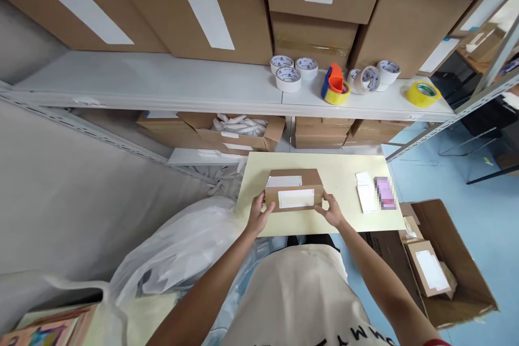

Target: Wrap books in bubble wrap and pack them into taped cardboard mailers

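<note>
A small brown cardboard box [294, 181] with white labels on its top and front rests on or just over the pale yellow table [348, 173]; I cannot tell which. My left hand [259, 213] grips its left end, the thumb on the front face. At the opposite end my right hand [331, 211] holds the lower right corner, thumb forward. Farther right on the table lie white paper slips [366, 194] beside a blurred purple item [385, 193].
Above the table, a grey shelf [162, 75] carries large cartons, white tape rolls [288, 79], an orange tape dispenser [335, 84] and yellow tape [423, 93]. An open carton [466, 259] with smaller boxes stands on the floor at right. White plastic bags [190, 243] bulge at left.
</note>
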`<state>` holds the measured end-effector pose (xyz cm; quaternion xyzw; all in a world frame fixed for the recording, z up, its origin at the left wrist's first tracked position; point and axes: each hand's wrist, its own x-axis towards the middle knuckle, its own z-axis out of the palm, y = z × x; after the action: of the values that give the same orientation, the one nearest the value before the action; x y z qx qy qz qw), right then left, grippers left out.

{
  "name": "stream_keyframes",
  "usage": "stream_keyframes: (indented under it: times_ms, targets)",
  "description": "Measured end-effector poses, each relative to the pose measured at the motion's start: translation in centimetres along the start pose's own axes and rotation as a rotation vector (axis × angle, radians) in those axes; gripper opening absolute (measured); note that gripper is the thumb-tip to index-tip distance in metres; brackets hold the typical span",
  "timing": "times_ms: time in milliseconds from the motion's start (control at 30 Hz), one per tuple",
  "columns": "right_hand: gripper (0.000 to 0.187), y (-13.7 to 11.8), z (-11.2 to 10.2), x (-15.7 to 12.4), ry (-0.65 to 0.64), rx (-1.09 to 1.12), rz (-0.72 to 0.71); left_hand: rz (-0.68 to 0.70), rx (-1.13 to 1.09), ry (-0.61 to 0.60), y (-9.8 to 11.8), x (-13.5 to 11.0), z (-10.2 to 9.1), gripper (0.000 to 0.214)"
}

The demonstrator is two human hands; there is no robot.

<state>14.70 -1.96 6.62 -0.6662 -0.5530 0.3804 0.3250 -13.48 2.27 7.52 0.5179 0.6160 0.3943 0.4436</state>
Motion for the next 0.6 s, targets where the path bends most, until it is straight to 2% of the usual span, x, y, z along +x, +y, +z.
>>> stream_keyframes:
  times_ms: [133,200,300,367,500,600]
  targets:
    - [0.095,-0.5,-0.8,-2.2,0.116,-0.072,0.012,-0.01,0.08,-0.094,0.0,-0.3,1.0,0.069]
    - [0.105,-0.4,-0.5,-2.8,0.116,-0.147,0.042,-0.048,0.105,-0.111,-0.1,0.2,2.0,0.07]
    - [0.108,0.1,-0.3,-3.0,0.075,-0.274,0.03,-0.066,0.171,-0.146,-0.2,1.0,3.3,0.073]
    - [0.108,0.4,-0.2,-3.1,0.055,-0.366,-0.05,0.006,0.233,-0.147,-0.3,1.1,3.8,0.075]
    - [0.107,1.2,-0.2,-3.4,0.01,-0.497,-0.267,0.299,0.364,-0.184,-0.8,-0.2,3.9,0.08]
    - [0.103,1.9,-0.1,-3.2,-0.026,-0.517,-0.344,0.435,0.475,-0.295,-1.2,-1.0,3.7,0.102]
